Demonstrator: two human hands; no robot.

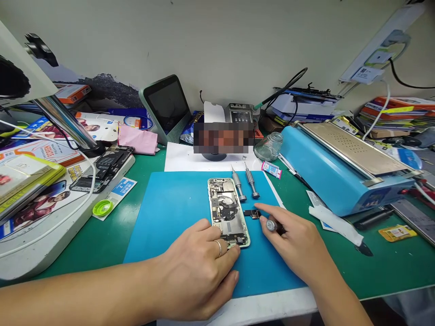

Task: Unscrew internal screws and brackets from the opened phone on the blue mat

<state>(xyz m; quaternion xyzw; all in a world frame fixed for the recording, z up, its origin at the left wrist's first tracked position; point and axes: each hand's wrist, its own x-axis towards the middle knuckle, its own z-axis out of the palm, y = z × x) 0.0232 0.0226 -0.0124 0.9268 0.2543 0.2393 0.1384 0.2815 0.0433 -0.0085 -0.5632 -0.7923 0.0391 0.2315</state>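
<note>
An opened phone (231, 210) lies on the blue mat (176, 203) with its inner parts showing. My left hand (200, 267), a ring on one finger, is curled over the phone's lower left side and bottom edge, gripping it. My right hand (295, 235) holds a screwdriver (271, 225) tucked in its fingers, its round end facing me; its tip is hidden. Thumb and index finger of this hand touch or almost touch a small black part (252, 213) just right of the phone. Two grey screwdrivers (238, 184) (250, 182) lie beyond it.
A large blue machine (326, 167) stands at the right. A glass jar (270, 146) and a pink-blue packet (271, 169) lie behind the mat. On the left are a microscope stand (68, 122), another opened phone (105, 167) and a green cap (102, 208).
</note>
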